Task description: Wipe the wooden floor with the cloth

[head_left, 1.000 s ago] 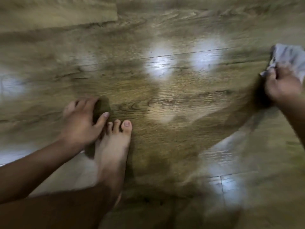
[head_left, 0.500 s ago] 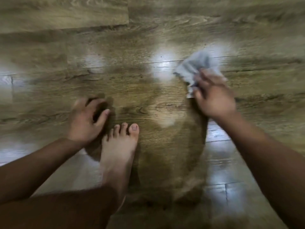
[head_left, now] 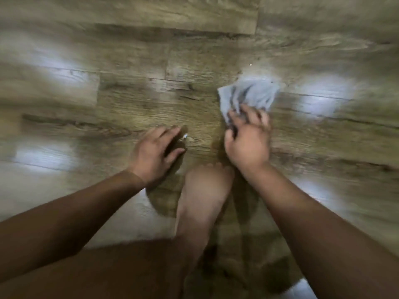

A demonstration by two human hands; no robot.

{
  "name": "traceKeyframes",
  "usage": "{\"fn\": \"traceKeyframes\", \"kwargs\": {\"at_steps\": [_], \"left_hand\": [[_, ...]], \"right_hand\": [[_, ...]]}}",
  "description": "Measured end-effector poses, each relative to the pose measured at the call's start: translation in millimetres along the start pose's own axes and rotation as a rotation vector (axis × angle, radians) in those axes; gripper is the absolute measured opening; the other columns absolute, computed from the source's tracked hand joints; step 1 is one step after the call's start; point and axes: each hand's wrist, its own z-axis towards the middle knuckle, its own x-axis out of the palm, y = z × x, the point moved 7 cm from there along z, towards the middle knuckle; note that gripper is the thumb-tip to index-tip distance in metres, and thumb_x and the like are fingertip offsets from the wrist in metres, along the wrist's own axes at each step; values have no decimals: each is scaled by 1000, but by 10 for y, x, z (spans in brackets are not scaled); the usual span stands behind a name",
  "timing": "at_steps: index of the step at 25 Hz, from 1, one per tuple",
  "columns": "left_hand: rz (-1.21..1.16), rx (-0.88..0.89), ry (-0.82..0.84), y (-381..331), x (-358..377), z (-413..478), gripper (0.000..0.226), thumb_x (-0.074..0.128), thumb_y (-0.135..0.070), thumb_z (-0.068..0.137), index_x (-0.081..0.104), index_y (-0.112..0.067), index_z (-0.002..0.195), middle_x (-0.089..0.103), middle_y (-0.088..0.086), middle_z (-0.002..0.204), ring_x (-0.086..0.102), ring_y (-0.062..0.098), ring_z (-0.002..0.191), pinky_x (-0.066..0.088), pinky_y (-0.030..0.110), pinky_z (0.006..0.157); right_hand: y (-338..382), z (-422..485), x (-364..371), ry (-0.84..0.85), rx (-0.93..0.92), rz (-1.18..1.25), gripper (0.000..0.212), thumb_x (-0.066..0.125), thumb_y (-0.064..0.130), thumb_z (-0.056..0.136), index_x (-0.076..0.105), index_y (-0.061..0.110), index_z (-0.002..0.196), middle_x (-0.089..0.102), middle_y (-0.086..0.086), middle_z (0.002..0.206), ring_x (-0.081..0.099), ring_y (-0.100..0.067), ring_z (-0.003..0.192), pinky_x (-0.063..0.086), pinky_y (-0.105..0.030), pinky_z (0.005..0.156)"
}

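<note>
We have the cloth [head_left: 248,96], a pale grey-blue rag, lying bunched on the wooden floor [head_left: 129,108] a little right of centre. It fans out on the far side of our right grip [head_left: 248,143]. That grip is clenched on the cloth's near edge, with the fingers curled into the gathered folds and pressing them down onto the boards. Our left grip [head_left: 154,155] grasps nothing. It rests on the floor to the left with fingers loosely spread, apparently as a prop. Our bare foot [head_left: 205,190] is planted between the two arms, nearer to us, with the toes just beside the right wrist.

The cloth looks light, soft and limp, so we expect it to crumple and trail behind the hand rather than push stiffly ahead. We judge that gathering it under the palm near its middle would press more fabric onto the wood than a pinch at the edge. The boards are glossy and show bright reflections, so the cloth should glide easily. The same slickness could let a propping hand or foot slide. The picture is blurred, so finer detail is uncertain.
</note>
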Motion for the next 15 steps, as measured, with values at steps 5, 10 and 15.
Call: {"fn": "traceKeyframes", "kwargs": {"at_steps": [5,10,15], "left_hand": [[2,155,-80,-112,-22,205,27,59,-34,87,73,-13,79,63,6,79,62,30,74,50,30,59],[53,55,-43,-221,-100,-44,18,49,-24,95,59,-11,87,58,11,89,60,34,78,48,37,61],[-106,-215,131,63,-99,-1381,54,17,-53,104,55,-18,91,63,6,79,64,30,68,50,37,59]], "right_hand": [[406,261,172,94,-154,36,50,46,30,78,67,15,121,55,-11,134,46,-38,122,39,-39,105],[688,51,197,246,-241,-21,57,42,32,81,61,14,132,50,-12,142,38,-36,129,31,-36,109],[1302,-351,550,484,-737,-48,52,53,30,85,58,17,135,48,-9,146,39,-33,131,33,-40,113]]}}
